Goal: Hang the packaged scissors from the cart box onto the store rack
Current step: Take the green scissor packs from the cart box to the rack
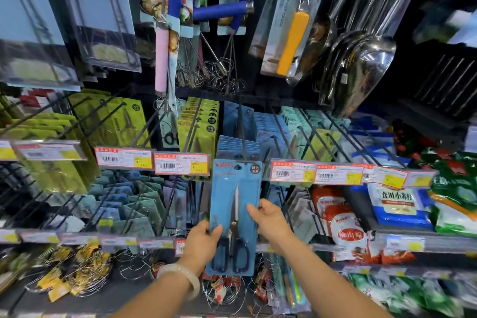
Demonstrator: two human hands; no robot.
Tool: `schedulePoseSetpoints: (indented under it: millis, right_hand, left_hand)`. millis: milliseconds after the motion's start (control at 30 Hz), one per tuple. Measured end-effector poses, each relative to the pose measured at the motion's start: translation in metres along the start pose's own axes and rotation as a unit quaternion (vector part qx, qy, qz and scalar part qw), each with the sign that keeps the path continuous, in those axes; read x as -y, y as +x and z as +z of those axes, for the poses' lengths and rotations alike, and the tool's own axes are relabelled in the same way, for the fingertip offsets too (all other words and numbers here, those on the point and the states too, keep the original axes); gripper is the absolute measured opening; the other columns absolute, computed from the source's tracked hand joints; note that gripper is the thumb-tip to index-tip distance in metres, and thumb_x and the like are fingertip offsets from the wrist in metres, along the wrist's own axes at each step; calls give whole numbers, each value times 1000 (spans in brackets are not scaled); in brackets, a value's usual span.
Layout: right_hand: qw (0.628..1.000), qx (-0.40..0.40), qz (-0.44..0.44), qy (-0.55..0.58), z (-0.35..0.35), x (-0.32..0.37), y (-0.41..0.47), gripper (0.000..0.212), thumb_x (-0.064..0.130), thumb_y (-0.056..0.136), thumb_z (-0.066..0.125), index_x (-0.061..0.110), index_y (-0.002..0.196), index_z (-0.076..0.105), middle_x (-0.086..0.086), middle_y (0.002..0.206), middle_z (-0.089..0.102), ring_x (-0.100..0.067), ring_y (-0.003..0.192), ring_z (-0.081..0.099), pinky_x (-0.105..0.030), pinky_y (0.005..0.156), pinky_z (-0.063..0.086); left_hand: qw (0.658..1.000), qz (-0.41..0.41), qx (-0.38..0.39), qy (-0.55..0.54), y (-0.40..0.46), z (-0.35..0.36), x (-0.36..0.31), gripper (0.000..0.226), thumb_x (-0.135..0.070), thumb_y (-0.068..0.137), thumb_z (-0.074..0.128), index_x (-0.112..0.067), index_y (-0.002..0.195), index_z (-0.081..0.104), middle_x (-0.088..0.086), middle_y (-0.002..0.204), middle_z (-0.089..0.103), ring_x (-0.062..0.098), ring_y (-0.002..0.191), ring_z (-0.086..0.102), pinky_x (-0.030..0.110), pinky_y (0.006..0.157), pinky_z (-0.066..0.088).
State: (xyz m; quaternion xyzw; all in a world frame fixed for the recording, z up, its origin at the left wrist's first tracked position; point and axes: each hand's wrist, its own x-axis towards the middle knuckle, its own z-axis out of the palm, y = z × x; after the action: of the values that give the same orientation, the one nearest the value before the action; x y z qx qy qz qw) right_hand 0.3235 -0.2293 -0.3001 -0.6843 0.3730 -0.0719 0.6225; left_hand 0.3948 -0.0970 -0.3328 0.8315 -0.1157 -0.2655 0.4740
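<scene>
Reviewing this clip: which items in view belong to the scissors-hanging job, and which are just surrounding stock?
Job:
blue carded pack of black-handled scissors
left hand and right hand, both gripping it
black rack hook with matching blue packs

Surrounding stock:
green scissor packs
wire whisks
steel scoops
price tags

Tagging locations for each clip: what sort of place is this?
Most likely a retail shop's kitchenware aisle: price labels front the peg hooks, which carry packaged scissors, with whisks hanging above.

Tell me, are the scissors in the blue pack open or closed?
Closed. Inside the blue pack, the scissors show their blades together as one narrow point, with both dark handle loops side by side.
</scene>
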Motion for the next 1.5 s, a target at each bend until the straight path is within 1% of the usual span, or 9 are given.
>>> schedulePoseSetpoints:
  millis: [300, 400, 500, 600, 667, 867, 967, 1067, 1500]
  right_hand:
    - [999, -35, -12, -26, 7, -14, 20, 23, 23, 94, 54, 3, 102, 61, -36, 110, 57, -52, 100, 55, -61, 86, 47]
    - [996, -59, 4, -68, 10, -6, 35, 34, 28, 95, 50, -6, 97, 49, -29, 82, 52, -35, 65, 54, -37, 64, 48]
    - [988, -90, 27, -125, 13, 1, 52, 33, 33, 99, 40, 14, 73, 32, -1, 68, 35, -15, 59, 38, -26, 52, 29]
    - [985, -108, 48, -124, 19, 5, 66, 27, 38, 98, 41, 22, 76, 36, 1, 77, 45, -16, 84, 43, -25, 70, 32]
    - [985, -125, 58, -105, 18, 2, 69, 30, 39, 97, 43, 13, 111, 48, -10, 109, 59, -22, 96, 52, -29, 79, 38]
    - [963, -77, 96, -238, -15, -30, 36, 37, 36, 95, 49, 10, 122, 48, -14, 121, 56, -28, 108, 59, -32, 96, 44]
    - [947, -62, 123, -290, -45, -61, 11, 52, 32, 93, 54, 6, 135, 39, -17, 136, 46, -32, 123, 48, -38, 104, 41]
    - [927, -53, 129, -348, -86, -86, -23, 46, 27, 93, 52, 8, 133, 41, -16, 135, 47, -31, 122, 49, -36, 101, 42]
    - [857, -244, 202, -406, -360, -176, -199, 45, 30, 92, 53, 4, 127, 43, -18, 130, 48, -33, 122, 43, -36, 99, 35]
  left_hand:
    - [996, -4, 44, 77, 24, -2, 3, 28, -28, 97, 49, -20, 71, 42, -1, 72, 51, 8, 61, 48, 21, 50, 37]
    - [994, 1, 50, 97, 39, -2, -4, 22, -29, 97, 49, -11, 85, 50, 10, 90, 60, 21, 77, 54, 30, 68, 43]
    - [993, -9, 57, 106, 56, 0, -13, 32, -30, 99, 43, -4, 116, 52, 14, 112, 61, 28, 98, 58, 27, 74, 42]
    - [991, -9, 42, 126, 70, 2, -20, 44, -32, 101, 38, 0, 130, 45, 22, 123, 59, 34, 112, 57, 34, 86, 44]
    - [987, -24, 43, 152, 75, 5, -19, 47, -33, 101, 37, 5, 127, 44, 25, 121, 60, 35, 109, 59, 35, 85, 45]
    - [960, -44, 131, 244, 58, 30, 1, 40, -20, 94, 54, 4, 126, 48, 6, 93, 59, 10, 63, 53, 18, 44, 42]
    - [924, 30, 176, 337, 31, 64, -7, 49, -23, 93, 52, -7, 137, 36, 9, 121, 53, 22, 98, 61, 31, 77, 54]
    - [861, 136, 200, 446, -1, 109, -24, 61, -26, 93, 50, -12, 146, 24, 12, 146, 33, 33, 134, 33, 41, 109, 34]
    - [653, 465, 284, 526, -182, 377, -152, 52, -32, 87, 55, -15, 134, 39, 12, 140, 38, 35, 131, 35, 45, 107, 34]
